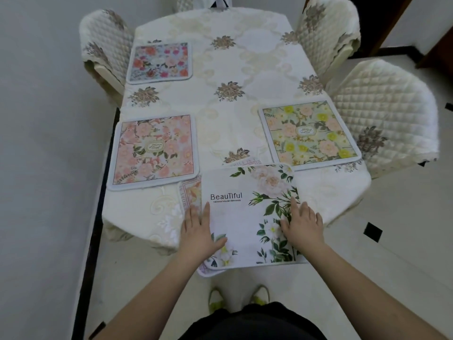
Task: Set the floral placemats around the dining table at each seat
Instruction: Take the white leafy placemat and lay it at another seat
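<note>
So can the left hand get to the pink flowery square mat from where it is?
Probably yes. The left hand lies flat on the white "Beautiful" placemat, and the pink flowery square mat lies just beyond it to the left with nothing between them.

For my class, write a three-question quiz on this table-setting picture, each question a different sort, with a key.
1. True or false: the left hand and right hand both press flat on the "Beautiful" placemat.
2. How many placemats lie singly at the side seats?
3. The yellow-flowered placemat lies at the table's: A) left side B) right side C) far end.

Key: 1 true. 2 three: yellow-flowered, pink placemat, blue placemat. 3 B.
</note>
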`<control>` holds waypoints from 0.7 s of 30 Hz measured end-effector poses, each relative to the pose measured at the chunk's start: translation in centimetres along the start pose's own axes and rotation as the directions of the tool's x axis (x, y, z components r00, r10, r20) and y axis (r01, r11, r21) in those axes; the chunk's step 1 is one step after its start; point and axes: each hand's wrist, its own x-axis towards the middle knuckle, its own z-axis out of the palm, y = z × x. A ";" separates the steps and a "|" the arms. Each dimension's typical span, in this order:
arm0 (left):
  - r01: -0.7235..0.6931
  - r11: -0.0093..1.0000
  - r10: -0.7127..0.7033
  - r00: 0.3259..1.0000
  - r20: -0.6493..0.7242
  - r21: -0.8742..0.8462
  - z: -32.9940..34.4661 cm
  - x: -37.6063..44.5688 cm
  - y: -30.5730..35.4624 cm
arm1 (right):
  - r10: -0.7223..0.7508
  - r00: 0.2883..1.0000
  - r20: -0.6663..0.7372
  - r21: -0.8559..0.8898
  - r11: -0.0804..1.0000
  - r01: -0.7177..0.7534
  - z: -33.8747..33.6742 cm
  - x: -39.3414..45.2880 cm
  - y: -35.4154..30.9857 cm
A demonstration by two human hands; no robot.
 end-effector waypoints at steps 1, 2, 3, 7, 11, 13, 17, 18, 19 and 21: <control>0.017 0.999 -0.016 1.000 0.015 -0.029 0.0 -0.1 -0.1 | 0.007 1.000 0.004 -0.016 1.000 -0.007 0.2 -0.1 0.0; 0.016 0.999 -0.015 1.000 0.024 -0.046 0.0 -0.2 -0.1 | 0.006 1.000 0.004 -0.025 1.000 -0.006 0.1 -0.1 0.1; 0.000 0.998 0.002 1.000 0.029 -0.056 0.0 -0.2 -0.1 | 0.002 1.000 0.004 -0.016 1.000 -0.001 0.0 -0.2 0.1; -0.038 0.977 0.046 0.998 0.032 -0.211 -0.3 -0.2 0.4 | 0.084 0.994 0.077 0.294 0.950 -0.103 -1.7 -0.3 0.1; -0.060 0.811 0.040 0.998 -0.047 -0.581 -1.2 0.0 0.0 | 0.256 0.967 0.005 0.749 0.640 -0.173 -3.0 -1.1 -0.3; -0.070 0.662 0.030 0.997 -0.067 -0.746 -2.0 -0.3 -0.6 | 0.348 0.937 0.027 0.828 0.518 -0.217 -3.3 -1.8 -0.5; -0.053 0.391 0.006 0.998 -0.054 -0.919 -3.5 -0.9 -1.1 | 0.343 0.937 0.067 0.806 0.535 -0.253 -3.0 -3.5 -0.6; -0.035 0.351 0.007 0.999 -0.035 -0.936 -3.6 -0.8 -1.2 | 0.327 0.944 0.052 0.806 0.544 -0.233 -2.9 -4.0 -0.7; 0.000 0.309 0.000 1.000 0.000 -0.951 -3.7 -0.7 -1.2 | 0.319 0.947 0.038 0.809 0.546 -0.216 -2.9 -4.6 -0.8; 0.091 0.274 -0.030 0.996 0.086 -0.957 -3.8 -0.5 -1.4 | 0.309 0.951 0.000 0.823 0.540 -0.176 -3.2 -5.7 -1.0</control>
